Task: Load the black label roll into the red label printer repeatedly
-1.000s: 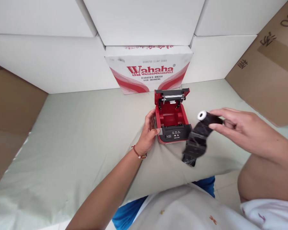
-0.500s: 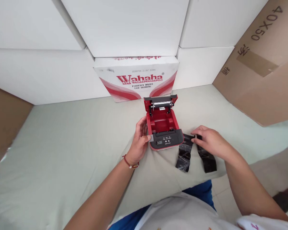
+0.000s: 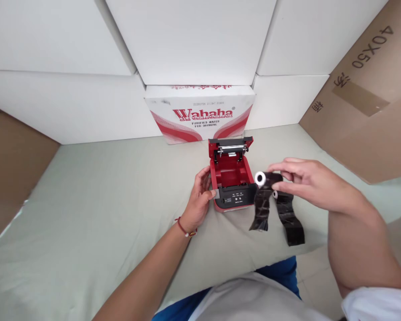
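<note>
A small red-and-black printer (image 3: 238, 196) stands on the cloth with its lid (image 3: 232, 145) tipped up. Its red paper bay is bare inside. My left hand (image 3: 200, 196) grips the printer's left side, thumb on a grey tab at the front corner. In my right hand (image 3: 294, 176), pinched between thumb and fingers, is a small roll (image 3: 272, 178) with a white ring-shaped end and a loose black strip hanging down, just right of the printer. Another black roll (image 3: 287, 214) lies under that hand, its strip unrolled toward me.
Behind the printer a white-and-red Wahaha carton (image 3: 203, 116) leans against stacked white boxes (image 3: 194, 40). Brown cardboard boxes stand at the right (image 3: 364, 98) and left (image 3: 16, 165). A pale green cloth (image 3: 120, 191) covers the surface, whose front edge is near my body.
My right hand has lifted one roll off the cloth and turned it, so its white end now shows. My left hand stays on the printer. The view has shifted slightly.
</note>
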### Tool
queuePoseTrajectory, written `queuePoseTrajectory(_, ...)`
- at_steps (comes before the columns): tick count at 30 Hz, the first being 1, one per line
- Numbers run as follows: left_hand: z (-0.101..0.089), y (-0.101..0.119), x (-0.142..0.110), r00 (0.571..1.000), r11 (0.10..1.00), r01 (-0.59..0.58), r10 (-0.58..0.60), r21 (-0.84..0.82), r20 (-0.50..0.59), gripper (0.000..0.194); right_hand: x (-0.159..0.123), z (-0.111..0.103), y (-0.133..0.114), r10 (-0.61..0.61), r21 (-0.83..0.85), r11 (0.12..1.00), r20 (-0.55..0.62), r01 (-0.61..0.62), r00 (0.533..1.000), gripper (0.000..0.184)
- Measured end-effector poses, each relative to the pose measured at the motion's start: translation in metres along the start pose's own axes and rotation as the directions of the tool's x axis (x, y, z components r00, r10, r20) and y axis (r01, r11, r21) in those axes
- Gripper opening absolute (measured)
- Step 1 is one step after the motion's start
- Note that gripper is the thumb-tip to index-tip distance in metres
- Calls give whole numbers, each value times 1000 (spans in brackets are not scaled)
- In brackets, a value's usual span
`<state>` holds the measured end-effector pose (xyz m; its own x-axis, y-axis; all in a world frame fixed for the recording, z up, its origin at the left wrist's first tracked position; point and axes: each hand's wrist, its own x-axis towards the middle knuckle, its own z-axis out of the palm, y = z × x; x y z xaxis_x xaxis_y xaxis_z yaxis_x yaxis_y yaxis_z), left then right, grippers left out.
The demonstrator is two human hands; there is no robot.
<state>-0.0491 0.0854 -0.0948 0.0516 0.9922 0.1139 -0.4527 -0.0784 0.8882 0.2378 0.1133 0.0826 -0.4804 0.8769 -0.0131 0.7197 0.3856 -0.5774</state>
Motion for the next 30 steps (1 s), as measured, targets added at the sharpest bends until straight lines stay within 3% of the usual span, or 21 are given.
queuePoseTrajectory(4, 0, -4, -4, 999, 995, -37, 38, 91, -1, 64, 42, 31, -29, 22, -212, 977, 0, -21, 1000, 34)
queuePoseTrajectory(6, 2, -3, -12, 983, 943, -144, 170, 299, -65, 53, 59, 50, -41, 32, -378, 926, 18, -23, 999, 35)
queuePoseTrajectory(7, 4, -1, -17, 953, 867, -217, 288, 449, -95, 48, 65, 59, -45, 46, -450, 893, 29, -28, 999, 34)
queuePoseTrajectory(9, 11, 8, -29, 827, 574, -344, 560, 743, -49, 42, 74, 71, -50, 91, -551, 833, 53, -47, 994, 33)
queuePoseTrajectory(10, 16, 14, -34, 761, 409, -393, 647, 823, 42, 45, 77, 75, -51, 111, -581, 812, 60, -55, 992, 32)
queuePoseTrajectory(12, 28, 28, -44, 673, 146, -491, 689, 859, 268, 51, 82, 79, -51, 132, -607, 792, 75, -60, 988, 32)
queuePoseTrajectory(14, 41, 39, -51, 645, -2, -571, 618, 821, 450, 55, 87, 82, -48, 147, -609, 791, 100, -56, 984, 32)
queuePoseTrajectory(17, 60, 50, -58, 693, -68, -576, 487, 814, 531, 58, 94, 84, -44, 174, -608, 792, 128, -62, 976, 33)
queuePoseTrajectory(21, 78, 58, -66, 795, -153, -506, 299, 849, 528, 53, 103, 89, -39, 179, -622, 781, 130, -61, 975, 37)
queuePoseTrajectory(24, 91, 69, -67, 866, -278, -477, 12, 834, 499, 40, 106, 91, -39, 177, -624, 779, 122, -64, 977, 37)
queuePoseTrajectory(27, 107, 84, -66, 871, -345, -491, -220, 800, 439, 28, 99, 86, -41, 141, -541, 840, 134, -47, 981, 32)
queuePoseTrajectory(30, 121, 94, -65, 861, -347, -499, -301, 794, 410, 28, 83, 72, -44, -43, -227, 972, 98, 64, 994, 24)
